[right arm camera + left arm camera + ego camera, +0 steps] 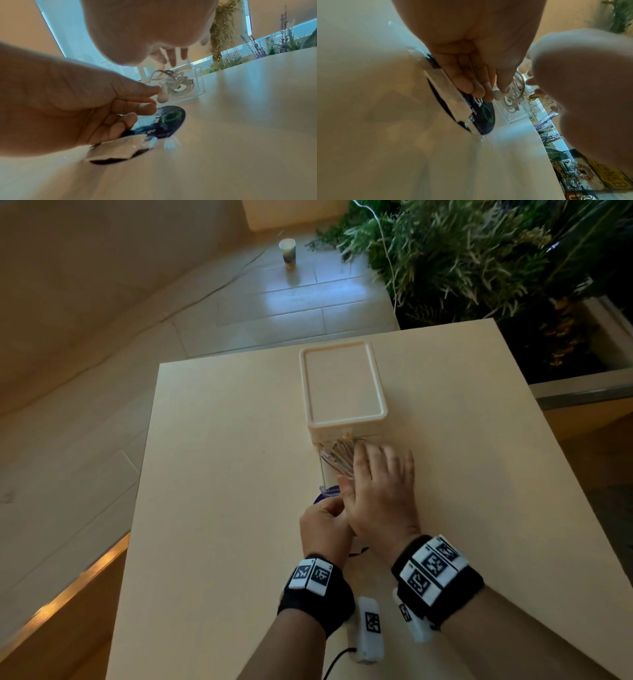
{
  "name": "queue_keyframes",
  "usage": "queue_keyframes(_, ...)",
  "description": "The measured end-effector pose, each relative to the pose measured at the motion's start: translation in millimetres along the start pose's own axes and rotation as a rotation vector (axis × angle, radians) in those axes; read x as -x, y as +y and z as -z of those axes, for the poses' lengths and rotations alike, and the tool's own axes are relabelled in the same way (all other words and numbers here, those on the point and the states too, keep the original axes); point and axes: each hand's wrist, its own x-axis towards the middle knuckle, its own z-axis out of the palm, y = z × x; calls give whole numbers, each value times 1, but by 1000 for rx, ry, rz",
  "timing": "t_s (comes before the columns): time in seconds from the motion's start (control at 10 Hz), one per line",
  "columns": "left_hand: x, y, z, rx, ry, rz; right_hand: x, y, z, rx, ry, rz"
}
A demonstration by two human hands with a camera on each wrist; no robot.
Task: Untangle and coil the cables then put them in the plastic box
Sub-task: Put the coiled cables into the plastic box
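Cables (173, 82) lying bundled inside the clear plastic box (346, 424) on the worktop (222, 474), pinched one white earbud (162, 98) in the left hand (325, 525) just before it, kept the right hand (380, 491) flat, fingers straight, at its near wall, probably to steady it.

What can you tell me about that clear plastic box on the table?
The plastic box is a see-through, upright rectangular container with a pale lid on top, recessed in the middle with a raised rim. It stands on the light table, just beyond the hands. Through its clear wall a bundle of white cables shows, loosely coiled inside. The right hand is spread just in front of it; whether it touches is unclear.
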Motion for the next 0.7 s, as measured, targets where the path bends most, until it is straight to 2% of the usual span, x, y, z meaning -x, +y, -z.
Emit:
queue_keyframes(0.1, -3, -5, 0, -52, 37, -9, 11, 11, 5, -66, -70, 236)
queue_keyframes(0.2, -2, -1, 1, -36, 20, -12, 9, 25, 2, -29, -229, 282)
queue_keyframes(0.3, -2, 3, 2, 47, -33, 42, 1, 33, -1, 7, -295, 252)
queue_keyframes(0.5, -24, 18, 8, -33, 64, 67, -32, 25, 0, -22, -357, 218)
queue_keyframes(0.6, -30, 21, 11, -43, 73, 93, -34, 21, 8, -83, -332, 223)
queue_keyframes(0.7, -37, 23, 10, -45, 92, 105, -17, 23, 21, -150, -196, 202)
